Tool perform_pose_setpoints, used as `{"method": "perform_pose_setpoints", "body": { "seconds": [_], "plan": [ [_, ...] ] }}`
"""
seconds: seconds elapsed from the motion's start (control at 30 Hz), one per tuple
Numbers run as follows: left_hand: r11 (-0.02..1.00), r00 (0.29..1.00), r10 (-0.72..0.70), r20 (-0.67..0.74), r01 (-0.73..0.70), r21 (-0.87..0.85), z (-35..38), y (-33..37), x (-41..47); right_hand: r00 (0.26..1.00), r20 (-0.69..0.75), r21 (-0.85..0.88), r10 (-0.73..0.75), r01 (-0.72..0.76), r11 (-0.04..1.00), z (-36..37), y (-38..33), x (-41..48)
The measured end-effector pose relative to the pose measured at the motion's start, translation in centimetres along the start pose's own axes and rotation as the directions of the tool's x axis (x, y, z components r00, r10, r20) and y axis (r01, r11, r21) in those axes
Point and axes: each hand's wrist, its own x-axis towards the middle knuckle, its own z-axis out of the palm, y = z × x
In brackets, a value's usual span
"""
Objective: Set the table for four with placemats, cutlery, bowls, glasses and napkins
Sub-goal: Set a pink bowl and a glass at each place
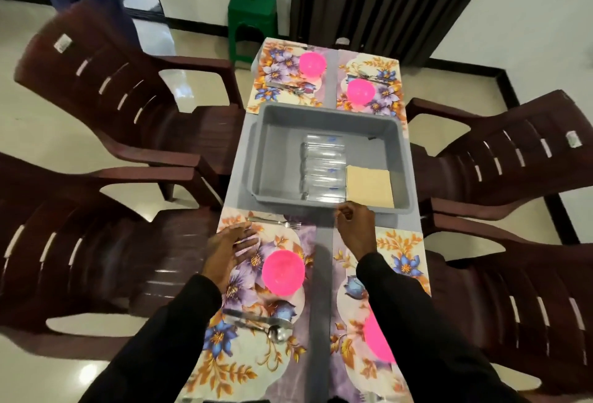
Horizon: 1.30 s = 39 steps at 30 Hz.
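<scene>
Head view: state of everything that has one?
Grey tub, upright, not yet emptied.
Glasses, lying on their sides in tub.
Napkins, lying flat in tub.
Pink bowls, one on each placemat.
Left hand, open, above near-left placemat.
Right hand, fingers curled at tub's near rim; grip unclear.
</scene>
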Motion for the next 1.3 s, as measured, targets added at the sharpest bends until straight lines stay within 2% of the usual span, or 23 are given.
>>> {"method": "perform_pose_setpoints", "body": {
  "seconds": [0.13,0.2,0.27,0.33,0.4,0.57,0.73,0.9,1.03,1.13,1.2,1.3],
  "plan": [
    [0.998,0.999,0.053,0.006,-0.054,0.027,1.9,2.0,2.7,0.998,-0.056,-0.137,-0.027,0.019,0.99,0.0,-0.2,5.6],
    [0.997,0.998,0.068,0.008,-0.068,0.026,2.6,2.7,3.7,0.999,0.017,-0.233,0.035,-0.03,0.972,0.4,0.0,8.0],
    [0.997,0.998,0.062,0.014,-0.063,0.036,3.2,3.4,4.6,0.979,0.119,-0.307,0.168,-0.124,0.944,1.0,0.1,10.0],
    [0.997,0.998,0.056,0.024,-0.057,0.057,3.5,3.7,5.2,0.937,0.189,-0.306,0.295,-0.229,0.924,1.6,0.0,11.2],
    [0.997,0.999,0.043,0.027,-0.045,0.066,3.5,3.8,5.6,0.908,0.215,-0.297,0.359,-0.289,0.91,2.4,-0.3,11.8],
    [0.998,1.0,0.019,0.019,-0.02,0.053,3.3,3.9,6.6,0.914,0.213,-0.342,0.346,-0.262,0.903,4.1,-0.9,11.5],
    [0.998,1.0,0.027,0.013,-0.028,0.059,3.1,4.1,7.1,0.938,0.279,-0.433,0.208,-0.07,0.899,5.2,-2.1,10.5],
    [0.999,1.0,0.01,0.006,-0.011,0.05,3.1,4.3,7.1,0.908,0.417,-0.565,0.049,0.217,0.796,6.4,-4.3,9.9],
    [0.999,1.0,0.008,-0.008,-0.008,0.034,2.5,4.2,7.0,0.86,0.509,-0.61,-0.027,0.383,0.693,7.3,-5.5,10.5],
    [0.999,1.0,0.013,-0.02,-0.012,0.03,2.2,4.3,6.7,0.819,0.555,-0.602,-0.147,0.518,0.608,8.3,-6.0,11.2],
    [1.0,1.0,0.007,-0.027,-0.007,0.014,2.0,4.3,6.5,0.768,0.603,-0.547,-0.217,0.596,0.587,9.2,-6.3,11.7],
    [1.0,1.0,0.003,-0.027,-0.003,0.007,1.7,4.5,6.1,0.71,0.663,-0.476,-0.237,0.644,0.599,10.4,-6.9,12.1]
  ]
}}
